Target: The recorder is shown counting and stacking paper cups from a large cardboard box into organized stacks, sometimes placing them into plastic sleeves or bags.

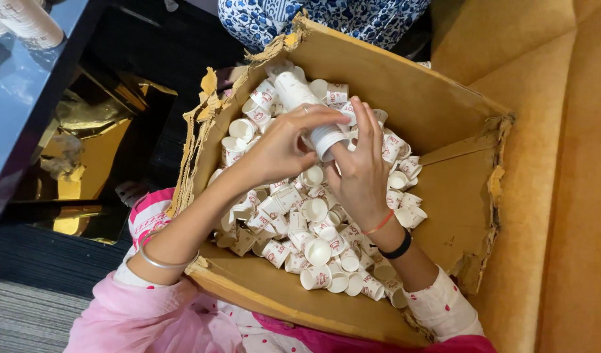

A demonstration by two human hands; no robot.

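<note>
While both hands meet mid-box, a stack of paper cups (304, 104) gets held.
Left hand (281, 147) and right hand (360, 171) each have their grip pinching the stack's lower end, wrists bent inward, above loose cups (313, 248) filling the torn cardboard box (438, 111).

Pink sleeves (137, 314), white dotted cuffs. Silver bangle (158, 260) on left wrist, ring (306, 110) on left hand. Orange thread (379, 224) and black band (400, 248) on right wrist.
</note>
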